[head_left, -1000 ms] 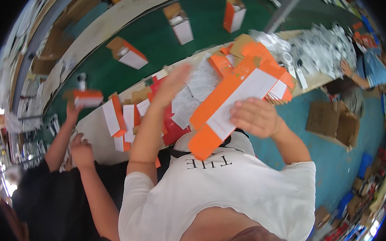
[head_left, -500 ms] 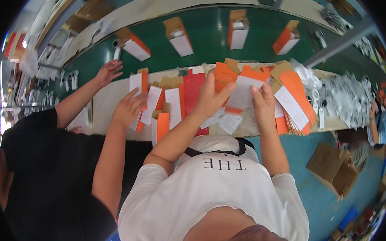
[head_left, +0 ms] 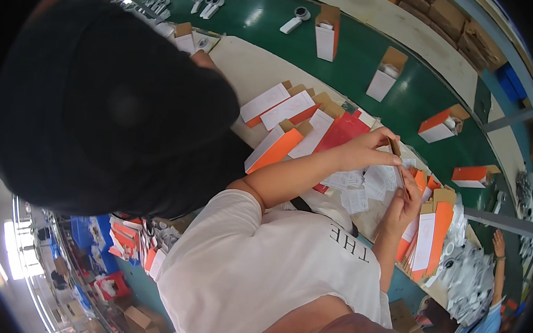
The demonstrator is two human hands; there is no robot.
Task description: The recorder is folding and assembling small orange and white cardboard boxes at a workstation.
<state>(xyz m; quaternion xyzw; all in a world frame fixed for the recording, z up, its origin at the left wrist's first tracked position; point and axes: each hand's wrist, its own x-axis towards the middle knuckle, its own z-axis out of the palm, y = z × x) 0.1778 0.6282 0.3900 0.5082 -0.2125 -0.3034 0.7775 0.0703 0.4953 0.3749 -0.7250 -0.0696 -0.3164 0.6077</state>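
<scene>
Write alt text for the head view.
A person's left hand and right hand hold a flat brown carton between them above a table strewn with orange-and-white cartons. A co-worker's dark-haired head fills the left side, and a green conveyor belt carries upright boxes beyond.

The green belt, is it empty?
No, several upright open cartons stand on the green belt, orange and white ones.
</scene>
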